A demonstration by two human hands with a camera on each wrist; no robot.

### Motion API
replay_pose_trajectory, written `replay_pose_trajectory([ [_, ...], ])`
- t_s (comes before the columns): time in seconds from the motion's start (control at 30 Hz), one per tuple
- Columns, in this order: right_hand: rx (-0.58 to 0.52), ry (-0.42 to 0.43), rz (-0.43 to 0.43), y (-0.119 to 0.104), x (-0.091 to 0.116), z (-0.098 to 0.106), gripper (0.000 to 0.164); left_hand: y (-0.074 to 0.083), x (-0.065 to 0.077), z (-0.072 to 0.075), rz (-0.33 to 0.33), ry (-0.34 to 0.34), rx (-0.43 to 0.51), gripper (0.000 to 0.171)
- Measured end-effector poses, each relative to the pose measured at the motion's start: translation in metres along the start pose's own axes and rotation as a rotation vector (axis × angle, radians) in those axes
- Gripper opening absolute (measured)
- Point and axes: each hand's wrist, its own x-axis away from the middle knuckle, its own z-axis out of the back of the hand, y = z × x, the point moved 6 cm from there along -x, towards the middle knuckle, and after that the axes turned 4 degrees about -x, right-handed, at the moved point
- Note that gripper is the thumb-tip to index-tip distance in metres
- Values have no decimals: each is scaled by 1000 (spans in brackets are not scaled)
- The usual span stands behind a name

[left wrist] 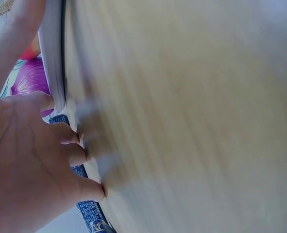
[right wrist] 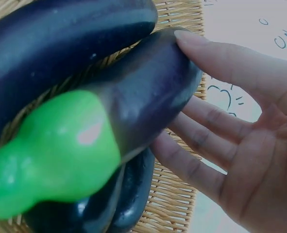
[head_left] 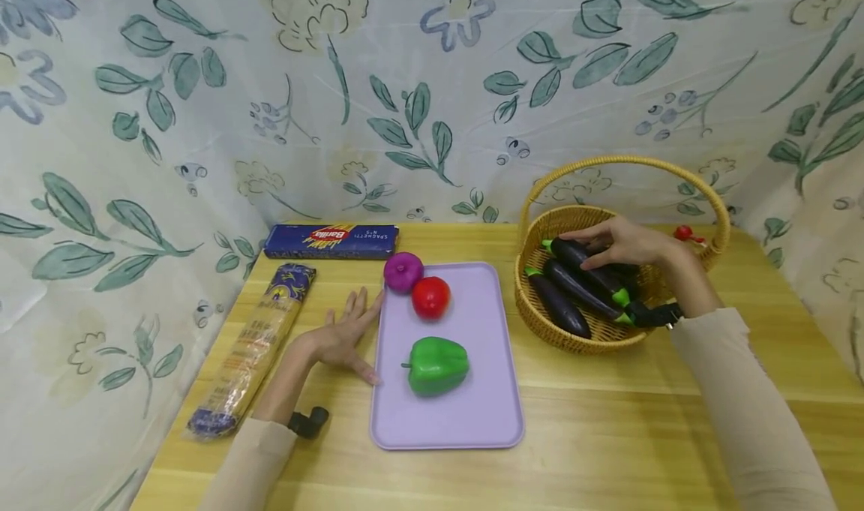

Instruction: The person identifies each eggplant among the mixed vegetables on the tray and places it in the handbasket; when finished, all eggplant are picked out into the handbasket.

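In the head view my right hand (head_left: 624, 242) reaches into the wicker basket (head_left: 548, 329). Thumb and fingers pinch the body of an eggplant (right wrist: 150, 80), whose green cap points back toward the wrist. Other dark eggplants (head_left: 559, 307) lie around and beneath it. My left hand (head_left: 343, 340) rests with spread fingers on the table by the left edge of the lilac tray (head_left: 466, 428); thumb and index finger lie right at the rim. On the tray are a green bell pepper (head_left: 437, 366) and a red tomato (head_left: 430, 298), with a purple onion (head_left: 403, 272) at its upper left corner.
A blue spaghetti box (head_left: 331, 242) lies along the table's back edge. Left of my left hand lies a clear bag of spaghetti (head_left: 253, 353). The basket's tall handle (head_left: 624, 160) arches over my right hand. A small red item (head_left: 683, 232) shows at the basket's far right side.
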Motion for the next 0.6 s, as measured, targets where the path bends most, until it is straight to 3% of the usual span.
replay_pose_trajectory([
  [0.3, 9, 18, -32, -1, 3, -2, 64, -2, -2, 3, -10, 1, 3, 147],
  [0.47, -9, 14, -72, -12, 9, -9, 68, -8, 9, 9, -55, 17, 64, 144],
  [0.6, -11, -5, -134, -28, 19, -11, 74, -14, 21, 21, -54, 52, 134, 126],
])
